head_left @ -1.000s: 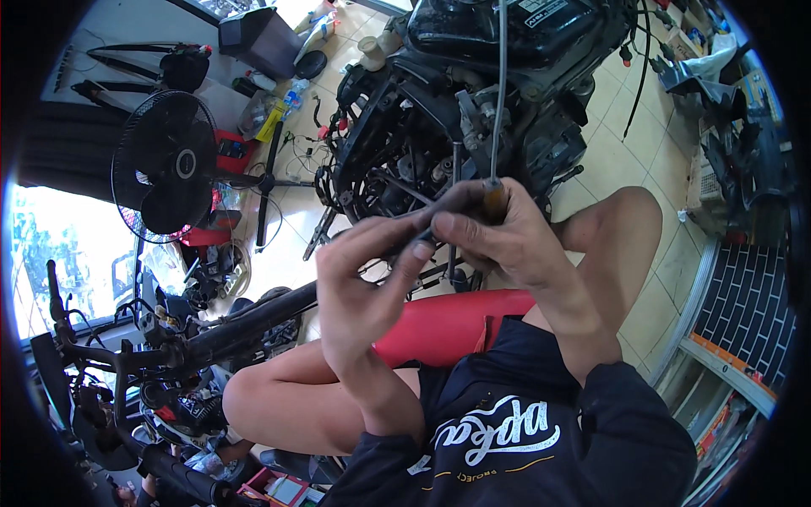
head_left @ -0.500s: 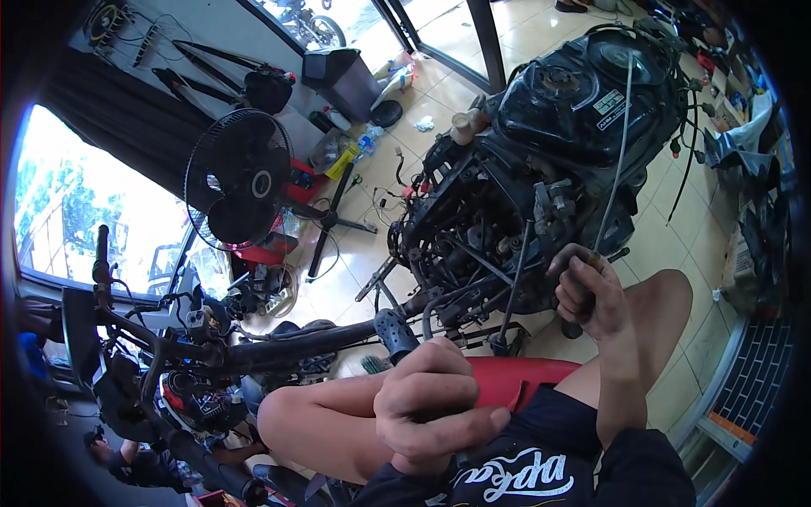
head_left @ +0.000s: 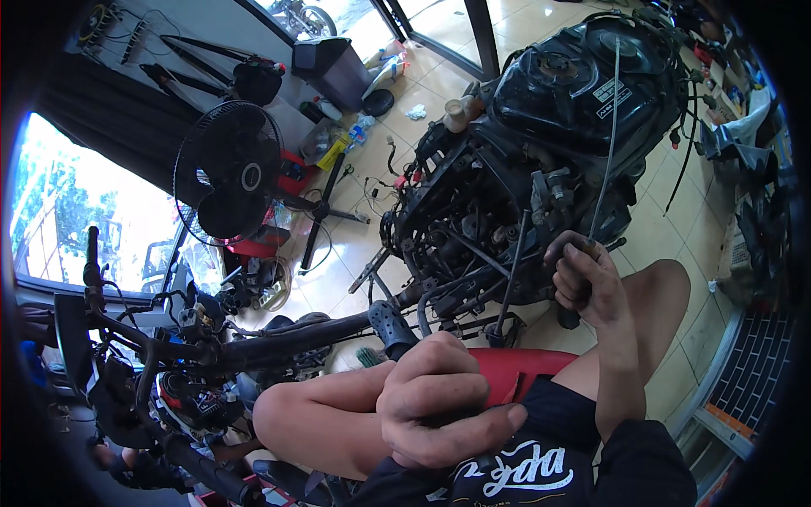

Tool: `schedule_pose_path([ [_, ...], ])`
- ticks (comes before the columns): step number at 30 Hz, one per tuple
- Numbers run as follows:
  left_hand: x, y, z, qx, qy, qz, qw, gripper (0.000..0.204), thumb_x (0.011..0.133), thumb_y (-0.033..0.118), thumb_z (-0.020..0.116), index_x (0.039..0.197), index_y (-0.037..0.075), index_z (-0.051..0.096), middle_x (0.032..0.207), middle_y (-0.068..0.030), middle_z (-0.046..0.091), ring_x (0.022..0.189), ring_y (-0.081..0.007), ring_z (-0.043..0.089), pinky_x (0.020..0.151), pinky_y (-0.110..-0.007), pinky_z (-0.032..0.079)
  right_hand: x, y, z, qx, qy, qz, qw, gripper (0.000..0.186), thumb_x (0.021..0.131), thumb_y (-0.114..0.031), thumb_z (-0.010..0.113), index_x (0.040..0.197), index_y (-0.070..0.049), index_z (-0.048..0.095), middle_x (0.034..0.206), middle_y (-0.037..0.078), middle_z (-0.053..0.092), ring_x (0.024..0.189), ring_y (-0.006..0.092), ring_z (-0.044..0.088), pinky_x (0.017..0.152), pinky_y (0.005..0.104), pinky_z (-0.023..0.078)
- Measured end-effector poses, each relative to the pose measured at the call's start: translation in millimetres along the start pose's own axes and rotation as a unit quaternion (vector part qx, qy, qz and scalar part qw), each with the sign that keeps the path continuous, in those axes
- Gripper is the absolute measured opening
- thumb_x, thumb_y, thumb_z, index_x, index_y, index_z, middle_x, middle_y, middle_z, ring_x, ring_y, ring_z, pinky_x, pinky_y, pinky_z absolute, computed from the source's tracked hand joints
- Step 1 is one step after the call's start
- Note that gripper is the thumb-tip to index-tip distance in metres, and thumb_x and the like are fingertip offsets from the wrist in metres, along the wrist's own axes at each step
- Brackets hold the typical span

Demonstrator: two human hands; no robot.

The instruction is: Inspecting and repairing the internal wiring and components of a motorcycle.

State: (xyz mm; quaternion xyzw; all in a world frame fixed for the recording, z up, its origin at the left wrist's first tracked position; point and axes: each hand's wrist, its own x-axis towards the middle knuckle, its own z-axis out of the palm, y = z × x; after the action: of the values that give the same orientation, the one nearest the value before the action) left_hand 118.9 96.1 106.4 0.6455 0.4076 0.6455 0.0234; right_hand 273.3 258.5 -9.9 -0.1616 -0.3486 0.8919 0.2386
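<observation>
Two bare hands appear in the head view, both raised before the person's body, well apart from each other. The left hand [head_left: 443, 401] is low and close to the camera, its back and bent knuckles uppermost; its fingers curl inward and its thumb stretches across toward the right side. This grip looks nearly closed, but whether anything sits inside it I cannot tell. Its forearm is mostly hidden behind it.

The right hand [head_left: 589, 277] is higher and farther out. Its forearm climbs steeply from a dark sleeve [head_left: 646, 460], with the fingers folded toward the palm. That grip is closed around the lower end of a long, thin, grey rod [head_left: 606, 160]; the held end is hidden by the fingers. The rod slants upward from the hand, its upper stretch lying across the view of a glossy black motorcycle fuel tank [head_left: 541, 97].

Below the tank is a dark, stripped motorcycle frame [head_left: 456, 245], on a floor of cream tiles [head_left: 334, 253]. Between the person's bare legs is a smooth red padded seat [head_left: 528, 365]. A dark perforated clog [head_left: 390, 325] shows just beyond the left hand.
</observation>
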Motion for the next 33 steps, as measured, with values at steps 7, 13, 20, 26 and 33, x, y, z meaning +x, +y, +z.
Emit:
schedule_pose_path([
  [7, -5, -10, 5, -0.023, -0.009, -0.003, 1.0, 0.016, 0.076, 0.009, 0.076, 0.092, 0.007, 0.076, 0.084, -0.0059, 0.057, 0.066, -0.0172, 0.053, 0.051, -0.028, 0.039, -5, 1, -5, -0.024, 0.011, -0.009, 1.0, 0.027, 0.104, -0.027, 0.056, 0.109, -0.002, 0.065, 0.055, -0.007, 0.034, 0.044, 0.0025, 0.027, 0.042, 0.0221, 0.023],
  [13, -22, -53, -1, 0.112, 0.006, -0.237, 0.965, 0.018, 0.086, 0.004, 0.062, 0.102, 0.002, 0.071, 0.082, -0.0052, 0.062, 0.069, -0.0184, 0.057, 0.063, -0.028, 0.044, -1, 1, 25, -0.018, 0.07, 0.033, 0.997, 0.04, 0.107, -0.038, 0.048, 0.124, -0.004, 0.063, 0.057, -0.007, 0.03, 0.045, 0.0021, 0.027, 0.042, 0.0212, 0.023],
  [20, -56, -87, -76, -0.038, 0.092, -0.353, 0.93, 0.038, 0.105, 0.025, 0.049, 0.101, -0.008, 0.068, 0.086, -0.0072, 0.061, 0.082, -0.0126, 0.052, 0.078, -0.026, 0.042, -12, -10, 8, -0.448, 0.073, -0.076, 0.888, 0.027, 0.097, -0.026, 0.066, 0.098, 0.0, 0.074, 0.07, 0.001, 0.063, 0.059, 0.0071, 0.053, 0.053, 0.0217, 0.035],
  [26, -76, -98, -111, -0.137, 0.067, -0.289, 0.945, 0.032, 0.099, 0.022, 0.056, 0.094, -0.008, 0.067, 0.085, -0.0123, 0.06, 0.08, -0.0163, 0.051, 0.078, -0.029, 0.043, -24, -28, 20, -0.616, 0.131, -0.2, 0.751, 0.018, 0.09, -0.017, 0.072, 0.092, 0.001, 0.075, 0.073, 0.009, 0.064, 0.061, 0.0125, 0.06, 0.054, 0.0224, 0.043],
  [33, -81, -101, -112, -0.061, -0.016, -0.308, 0.949, 0.03, 0.093, 0.019, 0.062, 0.092, -0.009, 0.07, 0.078, -0.013, 0.062, 0.074, -0.0155, 0.051, 0.064, -0.026, 0.038, -29, -24, 25, -0.666, 0.118, -0.273, 0.684, 0.013, 0.088, -0.013, 0.073, 0.093, -0.001, 0.076, 0.077, 0.007, 0.063, 0.063, 0.0121, 0.06, 0.046, 0.0201, 0.043],
])
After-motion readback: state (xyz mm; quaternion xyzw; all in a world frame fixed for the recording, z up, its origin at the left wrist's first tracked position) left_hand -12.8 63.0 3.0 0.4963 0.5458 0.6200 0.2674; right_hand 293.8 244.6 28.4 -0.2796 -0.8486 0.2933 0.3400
